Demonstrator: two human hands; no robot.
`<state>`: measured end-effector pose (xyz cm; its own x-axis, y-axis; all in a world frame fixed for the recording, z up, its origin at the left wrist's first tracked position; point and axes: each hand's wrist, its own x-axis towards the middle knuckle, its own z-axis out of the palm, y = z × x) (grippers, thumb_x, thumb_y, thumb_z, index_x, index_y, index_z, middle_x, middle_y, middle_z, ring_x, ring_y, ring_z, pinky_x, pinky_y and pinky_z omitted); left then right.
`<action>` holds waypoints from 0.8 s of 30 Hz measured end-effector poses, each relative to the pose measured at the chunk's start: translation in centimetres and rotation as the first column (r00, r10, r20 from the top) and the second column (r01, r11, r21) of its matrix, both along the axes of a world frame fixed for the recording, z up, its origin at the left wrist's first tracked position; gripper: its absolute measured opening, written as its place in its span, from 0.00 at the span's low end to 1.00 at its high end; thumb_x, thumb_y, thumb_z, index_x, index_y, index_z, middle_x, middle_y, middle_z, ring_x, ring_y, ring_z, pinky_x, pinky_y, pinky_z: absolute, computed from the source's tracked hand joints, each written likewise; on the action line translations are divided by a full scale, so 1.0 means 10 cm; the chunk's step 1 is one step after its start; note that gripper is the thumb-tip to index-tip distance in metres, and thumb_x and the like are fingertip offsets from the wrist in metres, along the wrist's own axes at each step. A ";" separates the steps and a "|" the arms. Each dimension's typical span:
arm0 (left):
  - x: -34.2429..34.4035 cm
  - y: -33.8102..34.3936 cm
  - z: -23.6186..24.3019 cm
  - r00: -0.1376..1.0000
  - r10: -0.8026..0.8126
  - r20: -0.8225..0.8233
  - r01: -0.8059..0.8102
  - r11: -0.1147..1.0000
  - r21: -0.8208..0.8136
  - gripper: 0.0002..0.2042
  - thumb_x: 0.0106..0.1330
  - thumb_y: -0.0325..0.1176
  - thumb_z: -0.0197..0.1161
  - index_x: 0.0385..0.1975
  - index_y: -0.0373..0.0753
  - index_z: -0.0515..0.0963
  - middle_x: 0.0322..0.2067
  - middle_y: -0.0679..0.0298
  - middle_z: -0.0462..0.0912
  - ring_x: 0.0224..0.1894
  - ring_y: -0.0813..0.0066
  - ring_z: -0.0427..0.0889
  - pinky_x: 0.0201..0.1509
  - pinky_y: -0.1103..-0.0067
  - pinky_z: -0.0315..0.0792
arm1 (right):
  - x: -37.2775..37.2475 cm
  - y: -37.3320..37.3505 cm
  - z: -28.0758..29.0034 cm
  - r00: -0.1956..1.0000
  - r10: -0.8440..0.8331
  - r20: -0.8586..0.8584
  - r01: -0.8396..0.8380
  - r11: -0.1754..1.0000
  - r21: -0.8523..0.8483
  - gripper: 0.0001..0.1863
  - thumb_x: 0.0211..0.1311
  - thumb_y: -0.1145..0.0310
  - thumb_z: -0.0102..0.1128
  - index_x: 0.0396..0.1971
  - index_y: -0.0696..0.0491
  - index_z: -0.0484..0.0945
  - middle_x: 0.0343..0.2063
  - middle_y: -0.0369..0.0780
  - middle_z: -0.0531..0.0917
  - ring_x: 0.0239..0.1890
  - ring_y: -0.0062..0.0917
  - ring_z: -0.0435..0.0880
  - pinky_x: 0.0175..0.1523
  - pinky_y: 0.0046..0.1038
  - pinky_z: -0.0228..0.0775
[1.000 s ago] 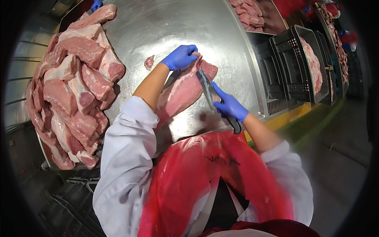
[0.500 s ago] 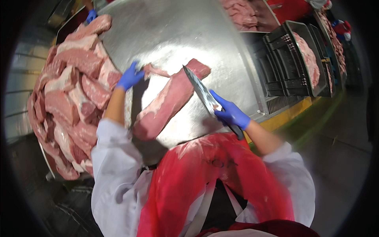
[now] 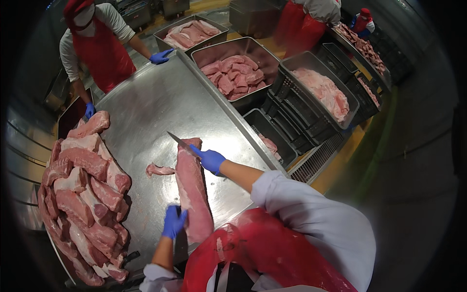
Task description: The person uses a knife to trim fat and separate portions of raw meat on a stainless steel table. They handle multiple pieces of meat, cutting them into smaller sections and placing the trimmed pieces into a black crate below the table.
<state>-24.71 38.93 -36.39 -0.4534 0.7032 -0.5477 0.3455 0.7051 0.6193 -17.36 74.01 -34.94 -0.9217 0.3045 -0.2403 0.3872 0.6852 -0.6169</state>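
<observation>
Head view: a long pork loin (image 3: 190,187) lies on the steel table (image 3: 146,107), its near end close to the red apron (image 3: 262,243). The right hand (image 3: 210,159), gloved in blue, is closed round the handle of a knife (image 3: 178,139) — its blade crosses the loin's far end, tip pointing up and left. The left hand (image 3: 173,221) is at the loin's near left edge, fingers partly curled; I cannot tell whether they have hold of the meat. A trimmed strip of meat (image 3: 160,170) lies left of the loin — well apart from the heaped pork cuts (image 3: 87,194) at the table's left side.
</observation>
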 end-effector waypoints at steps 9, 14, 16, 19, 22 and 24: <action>-1.03 1.73 -0.05 0.721 -0.431 -0.542 0.411 0.896 -0.166 0.09 0.61 0.39 0.59 0.33 0.41 0.80 0.43 0.49 0.84 0.52 0.46 0.80 0.58 0.50 0.65 | -0.04 0.23 0.08 0.992 0.081 0.094 -0.080 0.997 -0.012 0.32 0.73 0.52 0.47 0.75 0.37 0.55 0.43 0.58 0.83 0.43 0.45 0.85 0.46 0.39 0.77; -1.12 1.58 -0.14 0.879 -0.235 -0.414 0.241 0.970 -0.037 0.13 0.65 0.36 0.55 0.45 0.36 0.74 0.41 0.41 0.83 0.44 0.38 0.81 0.48 0.53 0.73 | 0.09 0.27 -0.07 0.986 -0.163 0.045 0.161 0.817 -0.553 0.41 0.72 0.35 0.41 0.65 0.57 0.70 0.53 0.54 0.81 0.56 0.35 0.78 0.61 0.34 0.67; -1.04 1.62 0.16 0.913 -0.220 -0.342 0.203 0.976 -0.084 0.13 0.65 0.37 0.56 0.45 0.39 0.74 0.38 0.43 0.83 0.40 0.41 0.82 0.45 0.54 0.74 | 0.16 0.20 0.18 0.961 -0.261 0.090 0.256 0.722 -0.643 0.39 0.72 0.36 0.44 0.67 0.55 0.68 0.52 0.51 0.83 0.56 0.35 0.80 0.63 0.32 0.67; -0.98 1.62 0.40 0.898 -0.224 -0.379 0.255 0.966 0.034 0.10 0.61 0.37 0.60 0.40 0.43 0.78 0.31 0.49 0.84 0.37 0.47 0.84 0.41 0.57 0.75 | 0.12 0.18 0.10 0.992 -0.097 -0.077 0.073 0.960 -0.271 0.34 0.71 0.58 0.46 0.76 0.34 0.51 0.34 0.53 0.87 0.32 0.38 0.88 0.41 0.38 0.79; -0.89 1.62 0.49 0.782 -0.182 -0.596 0.294 0.951 0.096 0.09 0.59 0.35 0.62 0.38 0.43 0.78 0.32 0.50 0.85 0.36 0.48 0.84 0.40 0.58 0.75 | -0.12 -0.04 0.40 0.998 -0.020 0.052 0.040 0.898 -0.438 0.39 0.66 0.64 0.52 0.76 0.33 0.51 0.26 0.45 0.85 0.24 0.29 0.84 0.32 0.31 0.78; -0.87 1.76 0.61 0.799 -0.184 -0.572 0.294 0.950 0.106 0.08 0.59 0.34 0.62 0.38 0.43 0.78 0.31 0.50 0.84 0.36 0.48 0.84 0.41 0.58 0.75 | -0.29 -0.02 0.27 0.992 0.063 0.107 -0.003 0.875 -0.485 0.39 0.65 0.65 0.53 0.76 0.33 0.51 0.24 0.43 0.83 0.21 0.26 0.82 0.29 0.29 0.76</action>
<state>-33.38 56.49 -30.25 -0.4424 0.8898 -0.1115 0.8083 0.4495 0.3802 -20.27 73.80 -32.26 -0.8856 0.0927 -0.4551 0.4587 0.3274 -0.8261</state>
